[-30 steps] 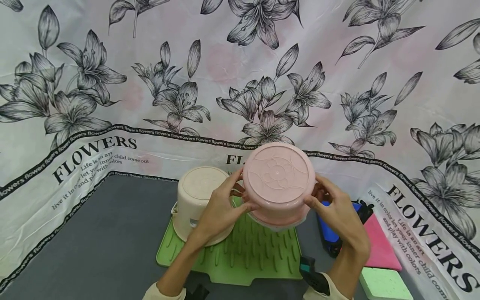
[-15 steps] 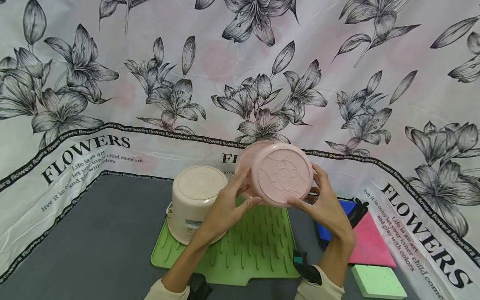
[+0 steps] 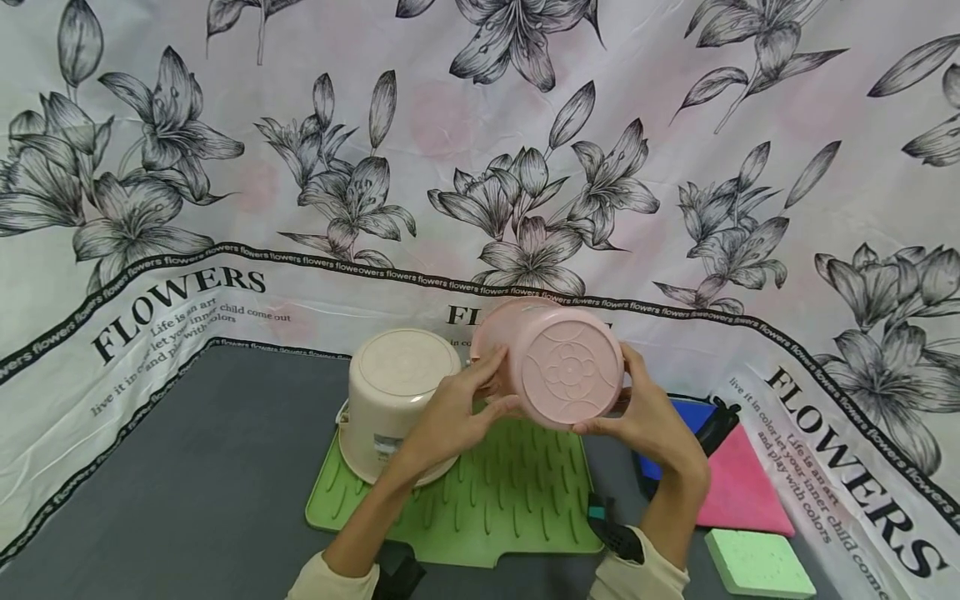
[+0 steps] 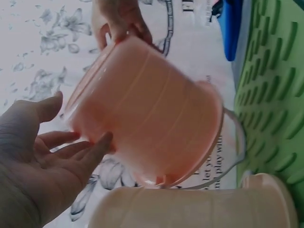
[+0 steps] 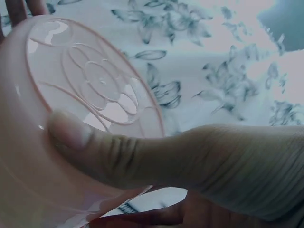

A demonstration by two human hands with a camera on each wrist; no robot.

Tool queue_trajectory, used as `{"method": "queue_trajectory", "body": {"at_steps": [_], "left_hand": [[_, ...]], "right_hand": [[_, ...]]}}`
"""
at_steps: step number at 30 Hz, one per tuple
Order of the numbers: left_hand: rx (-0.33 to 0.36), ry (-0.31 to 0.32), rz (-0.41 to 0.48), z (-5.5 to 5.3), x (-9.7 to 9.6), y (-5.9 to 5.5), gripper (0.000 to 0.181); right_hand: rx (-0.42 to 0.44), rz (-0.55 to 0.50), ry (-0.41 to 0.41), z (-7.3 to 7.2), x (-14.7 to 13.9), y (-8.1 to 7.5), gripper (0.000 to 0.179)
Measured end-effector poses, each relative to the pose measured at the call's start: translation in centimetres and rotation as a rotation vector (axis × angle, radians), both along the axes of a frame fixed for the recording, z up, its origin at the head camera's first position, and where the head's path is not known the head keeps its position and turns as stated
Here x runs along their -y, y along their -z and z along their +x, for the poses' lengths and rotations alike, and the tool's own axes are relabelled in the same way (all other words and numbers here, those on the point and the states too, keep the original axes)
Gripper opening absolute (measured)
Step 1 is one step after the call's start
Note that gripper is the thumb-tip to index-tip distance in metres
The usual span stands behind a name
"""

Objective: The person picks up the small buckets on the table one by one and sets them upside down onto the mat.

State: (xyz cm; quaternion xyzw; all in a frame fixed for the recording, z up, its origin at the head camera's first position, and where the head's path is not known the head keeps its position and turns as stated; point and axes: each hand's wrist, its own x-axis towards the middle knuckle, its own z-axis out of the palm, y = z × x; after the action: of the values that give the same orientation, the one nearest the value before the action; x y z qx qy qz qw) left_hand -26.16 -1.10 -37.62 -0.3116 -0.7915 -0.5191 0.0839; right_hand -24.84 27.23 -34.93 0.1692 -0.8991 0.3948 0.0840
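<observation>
A pink bucket [image 3: 573,367] is held up above the ridged green mat [image 3: 510,492], tilted so its flower-embossed base faces me. My left hand [image 3: 453,412] holds it at the side; in the left wrist view the fingertips [image 4: 107,140] touch its wall and the thumb stands by the base edge. My right hand [image 3: 652,412] grips the opposite side, its thumb [image 5: 71,133] pressed at the base edge in the right wrist view. The bucket's white handle [image 4: 240,142] hangs loose past the rim. A cream bucket [image 3: 405,367] stands upside down on the mat, just left of the pink one.
On the right lie a blue item [image 3: 686,412] with a black part, a pink cloth [image 3: 746,492] and a pale green sponge-like block [image 3: 761,562]. A flower-printed sheet [image 3: 337,308] hangs behind and borders the dark grey table [image 3: 225,467].
Both hands have tipped the pink bucket, its base turning toward me and lowering while its rim points to the back left. The right hand has shifted slightly left. The cream bucket stays on the mat.
</observation>
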Motion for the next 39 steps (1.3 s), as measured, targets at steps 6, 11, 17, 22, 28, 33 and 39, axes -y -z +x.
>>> {"method": "queue_trajectory", "body": {"at_steps": [6,11,17,22,28,33,39], "left_hand": [[-0.039,-0.055,-0.036,0.6,0.3,-0.8,0.073],[-0.049,-0.055,-0.010,0.6,0.2,-0.7,0.077],[0.066,0.003,0.069,0.0,-0.8,0.2,0.065],[0.174,0.081,0.098,-0.6,-1.4,1.7,0.055],[0.185,0.042,0.051,-1.2,-1.5,2.6,0.055],[0.186,0.004,0.005,-1.1,-1.2,2.7,0.054],[0.188,0.027,-0.009,-1.0,-1.1,2.7,0.056]], "right_hand": [[0.032,0.053,0.019,2.1,0.1,-1.7,0.127],[0.087,0.143,0.065,3.5,0.5,-2.9,0.126],[0.192,0.281,0.103,3.3,1.0,-3.4,0.109],[0.212,0.330,0.085,2.7,0.3,-2.8,0.109],[0.216,0.252,0.032,1.7,0.1,-1.6,0.104],[0.242,0.192,-0.007,1.0,0.4,-1.2,0.104],[0.281,0.183,-0.019,0.4,0.4,-0.9,0.102]]}}
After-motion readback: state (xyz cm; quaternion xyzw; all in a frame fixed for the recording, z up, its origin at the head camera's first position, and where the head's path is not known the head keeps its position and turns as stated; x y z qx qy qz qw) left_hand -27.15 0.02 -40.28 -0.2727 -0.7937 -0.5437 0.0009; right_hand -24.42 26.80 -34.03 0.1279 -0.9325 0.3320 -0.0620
